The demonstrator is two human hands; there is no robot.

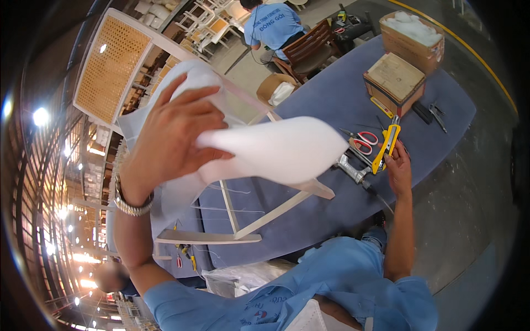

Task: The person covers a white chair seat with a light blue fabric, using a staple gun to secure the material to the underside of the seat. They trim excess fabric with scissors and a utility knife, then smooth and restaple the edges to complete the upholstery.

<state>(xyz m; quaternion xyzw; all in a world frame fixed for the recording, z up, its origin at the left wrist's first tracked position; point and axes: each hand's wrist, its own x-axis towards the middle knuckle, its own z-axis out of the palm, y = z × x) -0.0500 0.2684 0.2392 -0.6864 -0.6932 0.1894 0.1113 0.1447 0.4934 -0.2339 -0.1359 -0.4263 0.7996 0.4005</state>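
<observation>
My left hand [185, 124] is closed on a sheet of white foam wrap [292, 146], pinching it between thumb and fingers. One flap of the foam sticks out to the right, somewhat blurred. More of it drapes around a pale wooden chair [234, 238] that lies tipped over on a blue padded table [276, 220]. The chair's woven cane back [113, 63] points to the far left. At the right, over the table's edge, my right hand [398, 168] grips a yellow utility knife [386, 149].
Beside the knife lie red-handled scissors [364, 144] and a silver hand tool [353, 170] with a cord. Farther back stand a cardboard box [395, 77], a carton of white stuffing [414, 47] and pliers [438, 116]. A co-worker in blue [276, 25] sits beyond the table.
</observation>
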